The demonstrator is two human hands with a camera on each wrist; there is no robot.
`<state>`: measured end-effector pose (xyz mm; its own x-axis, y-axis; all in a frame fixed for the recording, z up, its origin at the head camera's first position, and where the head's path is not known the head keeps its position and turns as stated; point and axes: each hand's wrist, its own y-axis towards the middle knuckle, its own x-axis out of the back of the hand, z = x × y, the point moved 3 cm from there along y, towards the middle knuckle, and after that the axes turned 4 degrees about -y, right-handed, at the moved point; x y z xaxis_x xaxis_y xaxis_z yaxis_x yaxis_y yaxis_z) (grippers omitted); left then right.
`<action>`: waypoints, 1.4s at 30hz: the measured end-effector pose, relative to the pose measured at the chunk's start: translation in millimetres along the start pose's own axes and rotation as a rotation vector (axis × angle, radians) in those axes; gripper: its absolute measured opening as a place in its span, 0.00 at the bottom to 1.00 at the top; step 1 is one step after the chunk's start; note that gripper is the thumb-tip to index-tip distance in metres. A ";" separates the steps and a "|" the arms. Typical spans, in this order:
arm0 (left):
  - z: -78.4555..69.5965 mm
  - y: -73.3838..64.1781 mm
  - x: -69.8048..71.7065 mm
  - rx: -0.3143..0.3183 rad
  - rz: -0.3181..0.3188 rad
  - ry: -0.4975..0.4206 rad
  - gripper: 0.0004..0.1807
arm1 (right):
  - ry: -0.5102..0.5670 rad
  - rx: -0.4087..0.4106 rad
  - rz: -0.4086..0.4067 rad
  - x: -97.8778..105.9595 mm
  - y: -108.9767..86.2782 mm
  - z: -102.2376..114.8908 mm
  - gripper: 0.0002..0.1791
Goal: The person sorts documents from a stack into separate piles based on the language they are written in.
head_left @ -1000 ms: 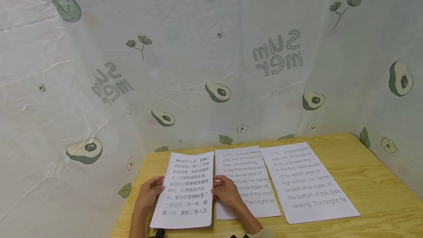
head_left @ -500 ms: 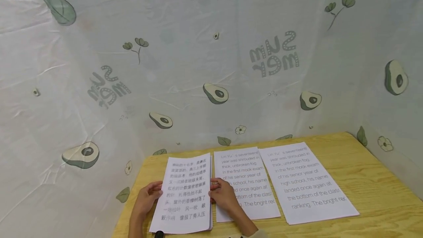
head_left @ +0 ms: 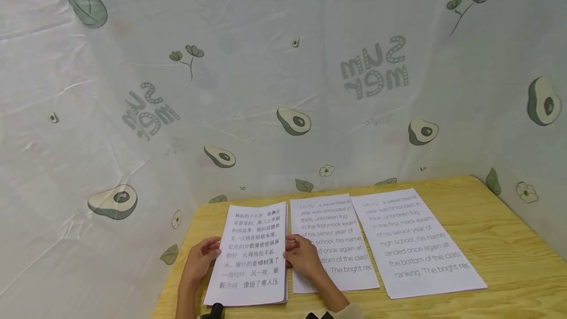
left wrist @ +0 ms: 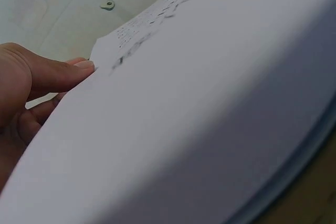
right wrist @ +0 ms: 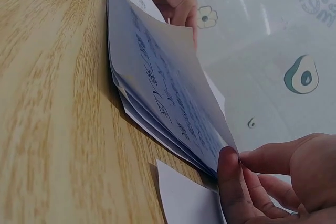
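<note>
A stack of white paper sheets (head_left: 251, 255) printed with Chinese text lies at the left of the table, between both hands. My left hand (head_left: 199, 260) pinches its left edge; in the left wrist view the thumb (left wrist: 63, 74) presses on top of the paper with other fingers beneath. On the opposite side my right hand (head_left: 303, 257) pinches the right edge. The right wrist view shows the top sheet (right wrist: 157, 72) bowed upward, with several sheet edges fanned apart below it. Part of an English-printed sheet (head_left: 325, 210) lies under my right hand.
Another English-printed sheet (head_left: 416, 240) lies further right on the yellow wood-grain table (head_left: 509, 240). A pale curtain (head_left: 248, 87) with avocado and leaf prints hangs behind the table and along its sides. A small black object (head_left: 216, 310) shows near my left wrist.
The head view has shifted slightly, down and back up. Both hands stay at the stack's side edges; the lower sheets now show slightly past the top sheet's right edge.
</note>
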<state>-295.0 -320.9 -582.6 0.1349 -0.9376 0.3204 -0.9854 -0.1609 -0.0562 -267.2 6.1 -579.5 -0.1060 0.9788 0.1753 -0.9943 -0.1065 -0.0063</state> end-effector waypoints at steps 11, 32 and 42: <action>-0.6 1.1 -1.3 -0.048 0.001 -0.019 0.22 | -0.005 0.007 0.007 2.2 1.9 -1.7 0.29; -1.9 -0.6 1.2 -0.012 -0.020 -0.003 0.21 | -0.054 -0.006 -0.020 2.1 1.3 2.7 0.27; -17.2 -11.5 9.7 -0.007 -0.087 0.031 0.21 | -0.113 0.014 -0.054 13.5 -3.0 6.6 0.21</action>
<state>-284.2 -322.8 -562.6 0.2164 -0.9104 0.3526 -0.9709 -0.2386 -0.0202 -265.6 18.6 -570.5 -0.0499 0.9574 0.2844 -0.9981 -0.0577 0.0191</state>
